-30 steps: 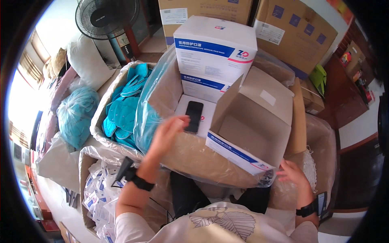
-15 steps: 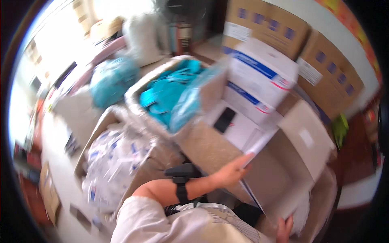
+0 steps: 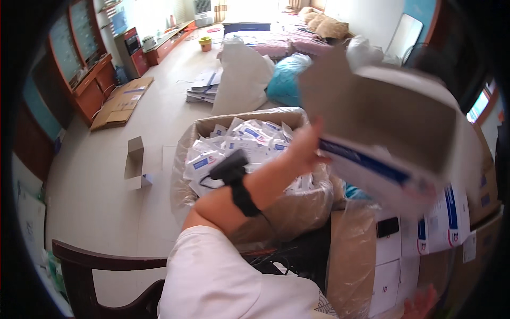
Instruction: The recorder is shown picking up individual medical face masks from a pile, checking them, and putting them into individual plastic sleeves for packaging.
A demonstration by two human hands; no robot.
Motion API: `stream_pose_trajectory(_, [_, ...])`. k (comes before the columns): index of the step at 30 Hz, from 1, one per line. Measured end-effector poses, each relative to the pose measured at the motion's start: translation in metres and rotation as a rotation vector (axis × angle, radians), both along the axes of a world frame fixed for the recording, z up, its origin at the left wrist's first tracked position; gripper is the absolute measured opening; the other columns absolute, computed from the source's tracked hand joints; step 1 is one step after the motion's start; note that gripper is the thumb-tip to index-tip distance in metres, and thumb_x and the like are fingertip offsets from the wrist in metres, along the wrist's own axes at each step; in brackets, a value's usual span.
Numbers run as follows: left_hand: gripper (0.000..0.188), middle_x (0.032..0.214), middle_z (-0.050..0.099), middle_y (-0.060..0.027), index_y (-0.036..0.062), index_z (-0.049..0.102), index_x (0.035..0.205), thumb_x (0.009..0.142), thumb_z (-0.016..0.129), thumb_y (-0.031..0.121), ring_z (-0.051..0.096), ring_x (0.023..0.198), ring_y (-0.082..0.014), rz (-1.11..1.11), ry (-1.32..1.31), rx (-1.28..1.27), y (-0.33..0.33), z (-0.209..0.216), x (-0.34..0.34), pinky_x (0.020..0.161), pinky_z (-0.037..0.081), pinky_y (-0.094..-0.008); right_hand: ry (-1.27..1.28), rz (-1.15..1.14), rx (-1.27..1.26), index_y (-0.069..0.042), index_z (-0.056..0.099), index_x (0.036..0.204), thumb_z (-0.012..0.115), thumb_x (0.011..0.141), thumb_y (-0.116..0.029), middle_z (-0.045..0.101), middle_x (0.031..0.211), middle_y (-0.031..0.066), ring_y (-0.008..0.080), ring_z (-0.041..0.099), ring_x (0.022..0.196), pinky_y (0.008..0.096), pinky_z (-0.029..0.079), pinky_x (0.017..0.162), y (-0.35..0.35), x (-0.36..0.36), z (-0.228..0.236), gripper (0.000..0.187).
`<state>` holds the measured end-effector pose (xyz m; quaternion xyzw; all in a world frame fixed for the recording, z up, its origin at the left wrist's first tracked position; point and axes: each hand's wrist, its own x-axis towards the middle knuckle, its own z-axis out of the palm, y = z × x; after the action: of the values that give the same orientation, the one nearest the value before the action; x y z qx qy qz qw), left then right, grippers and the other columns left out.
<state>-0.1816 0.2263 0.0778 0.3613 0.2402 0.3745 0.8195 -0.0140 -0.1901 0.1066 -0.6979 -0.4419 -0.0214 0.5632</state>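
Note:
My left hand (image 3: 307,151) grips the near left edge of an open, empty white carton (image 3: 366,166) with a blue stripe, its grey-brown inside facing me and a flap raised. The carton is blurred and hangs in the air, right of a plastic-lined box (image 3: 255,212) full of white and blue packets (image 3: 249,141). At the lower right edge my right hand (image 3: 419,304) shows partly, blurred, fingers apart with nothing visible in them. It is close to white cartons (image 3: 383,290) and apart from the raised one. A black phone (image 3: 387,227) lies on the white cartons.
A dark wooden chair (image 3: 114,260) stands at the near left. A small open carton (image 3: 135,165) and flattened cardboard (image 3: 122,103) lie on the floor. Beyond the packet box are a white sack (image 3: 241,80) and a blue bag (image 3: 289,80). Brown cartons (image 3: 483,239) stand at right.
My view has swung left. The white carton, low between both hands before, is now lifted by my left hand and moved over beside the packet box. My right hand has come off it.

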Motion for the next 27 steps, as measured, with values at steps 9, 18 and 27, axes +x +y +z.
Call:
stream_pose_trajectory(9, [0.054, 0.125, 0.040, -0.0158, 0.0059, 0.036, 0.126, 0.087, 0.043, 0.043, 0.041, 0.111, -0.0397, 1.043, 0.040, -0.025, 0.224, -0.066, -0.267, 0.083, 0.042, -0.0601, 0.413, 0.002, -0.419, 0.003, 0.034, 0.129, 0.047, 0.081, -0.005, 0.043, 0.126, 0.0107, 0.0175, 0.046, 0.107, 0.0303, 0.037, 0.090, 0.013, 0.030, -0.057, 0.051])
stream_pose_trajectory(18, [0.039, 0.108, 0.057, -0.0077, 0.0063, 0.051, 0.117, 0.088, 0.050, 0.032, 0.053, 0.098, -0.0167, 0.625, 0.153, 0.087, 0.226, -0.139, -0.153, 0.089, 0.039, -0.0292, 0.705, -0.162, -0.397, 0.000, 0.052, 0.114, 0.052, 0.089, -0.019, 0.057, 0.102, 0.0041, 0.0112, 0.054, 0.092, 0.0251, 0.046, 0.076, 0.006, 0.062, -0.117, 0.031])
stream_pose_trajectory(27, [0.053, 0.115, 0.055, -0.0124, -0.0019, 0.049, 0.119, 0.086, 0.053, 0.040, 0.051, 0.107, -0.0247, -0.920, 0.457, 0.884, -0.084, -0.183, 0.237, 0.093, 0.038, -0.0320, 0.751, -0.142, -0.437, -0.001, 0.056, 0.109, 0.053, 0.088, -0.022, 0.061, 0.094, 0.0055, 0.0115, 0.056, 0.084, 0.0249, 0.045, 0.075, -0.028, 0.049, -0.216, 0.030])
